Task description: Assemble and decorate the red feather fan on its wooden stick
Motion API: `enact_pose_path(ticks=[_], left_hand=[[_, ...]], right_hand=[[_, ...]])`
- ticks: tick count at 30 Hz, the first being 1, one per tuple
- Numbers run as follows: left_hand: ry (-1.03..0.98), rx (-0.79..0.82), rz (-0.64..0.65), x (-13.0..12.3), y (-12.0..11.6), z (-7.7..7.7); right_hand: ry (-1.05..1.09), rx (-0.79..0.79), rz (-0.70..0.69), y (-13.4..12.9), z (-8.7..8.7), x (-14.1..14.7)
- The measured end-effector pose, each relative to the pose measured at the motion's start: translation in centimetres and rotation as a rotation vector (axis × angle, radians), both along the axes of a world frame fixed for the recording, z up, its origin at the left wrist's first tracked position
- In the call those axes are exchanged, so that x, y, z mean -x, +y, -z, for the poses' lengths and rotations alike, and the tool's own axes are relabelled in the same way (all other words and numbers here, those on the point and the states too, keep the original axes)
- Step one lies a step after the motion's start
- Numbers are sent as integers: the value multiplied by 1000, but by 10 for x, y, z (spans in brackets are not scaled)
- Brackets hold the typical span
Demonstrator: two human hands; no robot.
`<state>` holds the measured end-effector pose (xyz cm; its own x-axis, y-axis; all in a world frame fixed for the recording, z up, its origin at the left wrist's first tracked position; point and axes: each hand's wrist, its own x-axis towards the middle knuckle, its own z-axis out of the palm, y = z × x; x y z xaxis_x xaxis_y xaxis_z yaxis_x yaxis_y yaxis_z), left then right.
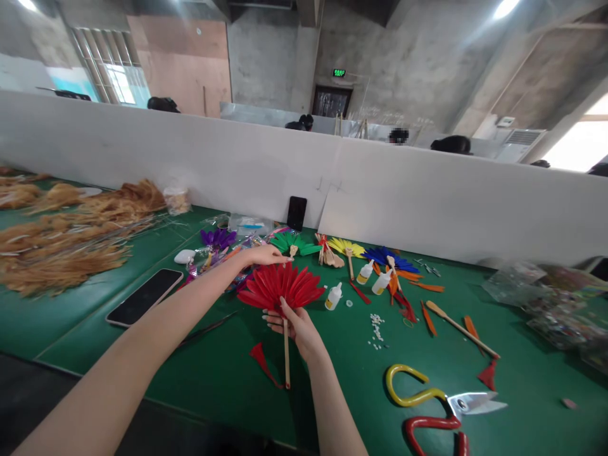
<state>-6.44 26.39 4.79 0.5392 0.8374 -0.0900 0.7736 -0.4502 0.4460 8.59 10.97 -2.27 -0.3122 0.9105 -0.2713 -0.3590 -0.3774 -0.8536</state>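
Note:
My right hand [297,326] is closed around the base of a red feather fan [282,285], thumb in front and fingers behind the handle. The fan's wooden handle points down, and a red tassel [259,358] hangs from its end. Over the red fan's upper edge reaches my left hand [266,254], fingers stretched to the right, with the tips beside the handle of a green feather fan [294,244]. Whether they touch that handle or the red feathers I cannot tell. A yellow fan [346,247] and a blue fan [392,258] lie farther right.
White glue bottles [334,296] stand right of the red fan, near small white beads [377,329]. Red-and-yellow-handled scissors [441,405] lie front right. A phone [145,296] and tan fibre bundles [71,234] are at left. A white partition [237,164] borders the green table.

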Motion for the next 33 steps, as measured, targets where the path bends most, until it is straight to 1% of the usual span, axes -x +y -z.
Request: enact_pose_path(ticks=[5, 11, 16, 21, 27, 33], left_hand=[[-99, 53, -40, -2, -11, 0], [-195, 43, -63, -8, -22, -6], [-216, 51, 4, -10, -24, -9], [-221, 40, 80, -12, -23, -4], [-225, -12, 114, -11, -21, 3], [-221, -58, 123, -8, -19, 5]], right_hand=[[-2, 17, 1, 0, -1, 1], [4, -3, -10, 0, 2, -1], [-2, -22, -14, 1, 7, -1], [-3, -31, -26, 0, 7, -1], [7, -33, -47, 0, 5, -2], [14, -53, -52, -2, 3, -3]])
